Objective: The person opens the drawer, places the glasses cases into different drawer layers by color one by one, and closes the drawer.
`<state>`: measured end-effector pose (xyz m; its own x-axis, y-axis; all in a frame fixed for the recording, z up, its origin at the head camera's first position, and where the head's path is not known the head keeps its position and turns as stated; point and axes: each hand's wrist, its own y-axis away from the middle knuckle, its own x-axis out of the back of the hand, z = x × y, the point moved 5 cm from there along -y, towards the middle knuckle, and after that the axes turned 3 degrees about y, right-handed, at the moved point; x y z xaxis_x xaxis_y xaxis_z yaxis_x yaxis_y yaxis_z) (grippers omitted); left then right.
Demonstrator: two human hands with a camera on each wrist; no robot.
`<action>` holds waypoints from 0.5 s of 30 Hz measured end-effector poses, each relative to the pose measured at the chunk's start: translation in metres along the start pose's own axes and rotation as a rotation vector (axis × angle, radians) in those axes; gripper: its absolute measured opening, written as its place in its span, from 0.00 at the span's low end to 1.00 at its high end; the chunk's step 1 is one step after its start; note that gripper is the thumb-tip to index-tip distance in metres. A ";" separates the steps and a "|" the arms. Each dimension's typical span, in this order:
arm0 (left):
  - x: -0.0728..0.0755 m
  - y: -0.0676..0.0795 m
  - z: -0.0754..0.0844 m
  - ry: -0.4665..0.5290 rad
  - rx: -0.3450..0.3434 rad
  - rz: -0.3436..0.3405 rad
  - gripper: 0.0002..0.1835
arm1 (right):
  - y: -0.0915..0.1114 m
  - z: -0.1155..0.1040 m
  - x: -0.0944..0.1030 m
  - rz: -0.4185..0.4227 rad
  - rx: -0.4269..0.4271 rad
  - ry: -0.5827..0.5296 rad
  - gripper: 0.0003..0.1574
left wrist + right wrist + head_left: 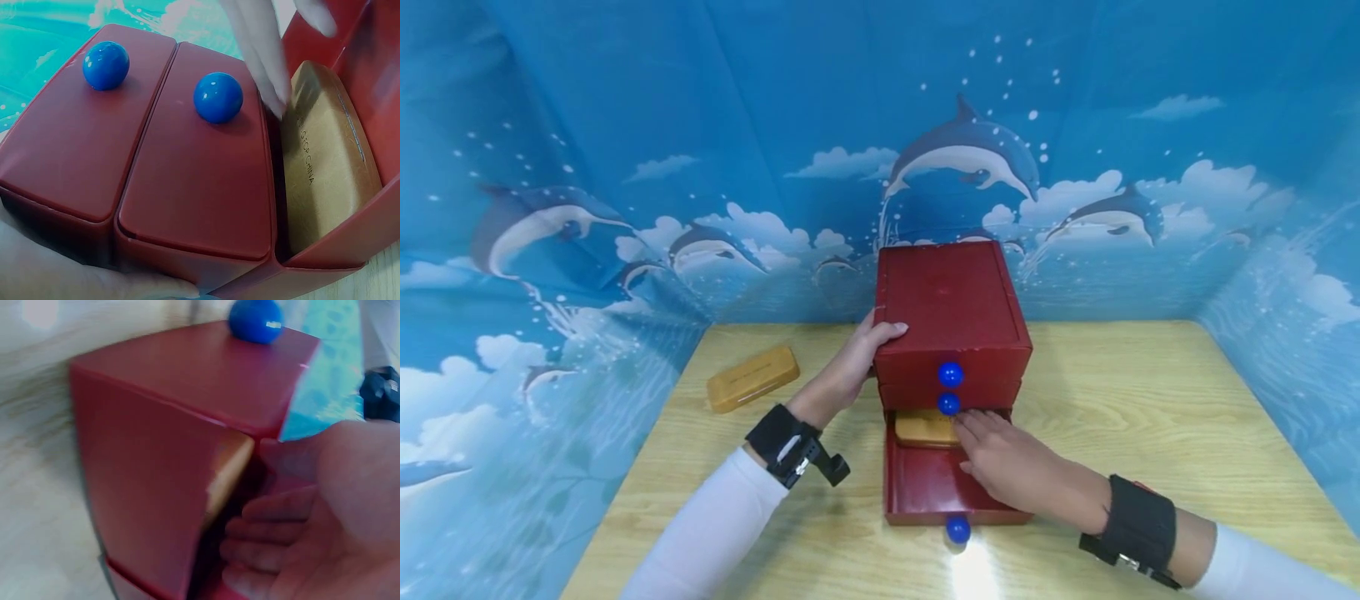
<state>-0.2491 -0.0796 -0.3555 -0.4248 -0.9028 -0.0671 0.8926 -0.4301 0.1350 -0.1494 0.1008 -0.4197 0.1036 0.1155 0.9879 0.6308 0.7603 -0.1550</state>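
A red cabinet of stacked drawers (951, 293) stands on the table, its bottom drawer (925, 487) pulled out. Inside that drawer, toward the back, lies a tan case (319, 156) with printed lettering, partly under the drawer above. My left hand (857, 354) rests against the cabinet's left side, thumb at the top edge. Over the right part of the drawer is my right hand (1011, 462), its fingertips close to the case's right end. Its fingers are loosely extended in the right wrist view.
Left of the cabinet, a second tan case (752, 379) lies on the wooden table (1120, 400). Blue round knobs (951, 374) stick out from the drawer fronts. A blue dolphin-print curtain (775, 108) hangs behind the table and along its sides.
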 end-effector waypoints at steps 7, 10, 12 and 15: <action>-0.007 0.012 0.014 -0.017 -0.001 -0.008 0.29 | 0.002 -0.002 0.056 0.287 0.008 -0.136 0.14; -0.008 0.013 0.015 -0.017 -0.008 -0.013 0.29 | 0.006 0.007 0.085 0.479 -0.032 -0.195 0.14; -0.008 0.012 0.015 -0.015 -0.009 -0.014 0.29 | 0.008 0.017 0.101 0.598 -0.080 -0.220 0.14; -0.007 0.012 0.015 -0.014 -0.007 -0.011 0.29 | 0.009 0.036 0.115 0.723 -0.183 -0.263 0.17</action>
<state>-0.2376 -0.0783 -0.3389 -0.4365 -0.8980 -0.0549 0.8889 -0.4399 0.1275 -0.1592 0.1436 -0.3075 0.3658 0.7056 0.6069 0.5952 0.3239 -0.7354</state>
